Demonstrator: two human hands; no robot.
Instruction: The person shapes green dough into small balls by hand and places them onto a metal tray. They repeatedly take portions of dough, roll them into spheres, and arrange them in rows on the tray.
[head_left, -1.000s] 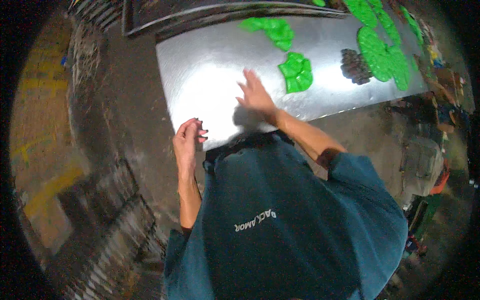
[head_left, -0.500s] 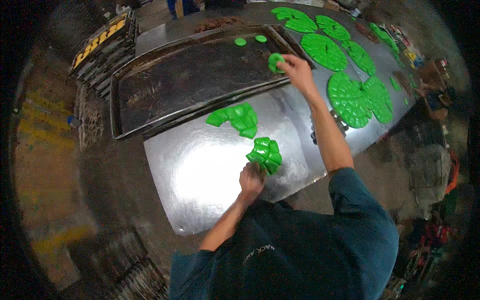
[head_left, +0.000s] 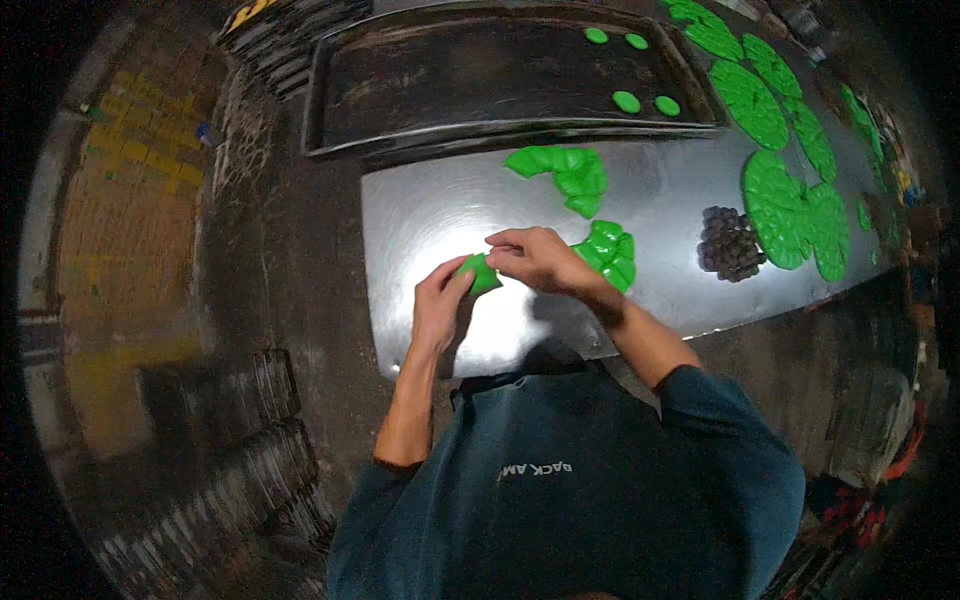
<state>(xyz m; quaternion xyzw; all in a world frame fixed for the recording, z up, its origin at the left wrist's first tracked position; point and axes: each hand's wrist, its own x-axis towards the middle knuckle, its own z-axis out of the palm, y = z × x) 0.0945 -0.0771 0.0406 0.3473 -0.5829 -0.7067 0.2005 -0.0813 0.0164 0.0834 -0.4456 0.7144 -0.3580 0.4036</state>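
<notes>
Over the shiny metal table, my left hand grips a small green dough piece between thumb and fingers. My right hand meets it from the right, its fingers pinched at the dough's upper edge. Whatever sits in the right fingertips is hidden. Just right of that hand lies a clump of green dough pieces, partly covered by the wrist. Farther back is a curved strip of joined green pieces. A cluster of dark brown balls rests on the table to the right.
Behind the table's near part stands a large dark tray with several flat green discs at its right end. Large scored green dough rounds cover the table's right side. Stacked trays with yellow pieces stand at the far left.
My right hand has left the tray, where the green disc it held now lies with another beside it, and has come to my left hand. A small green piece is now between my hands.
</notes>
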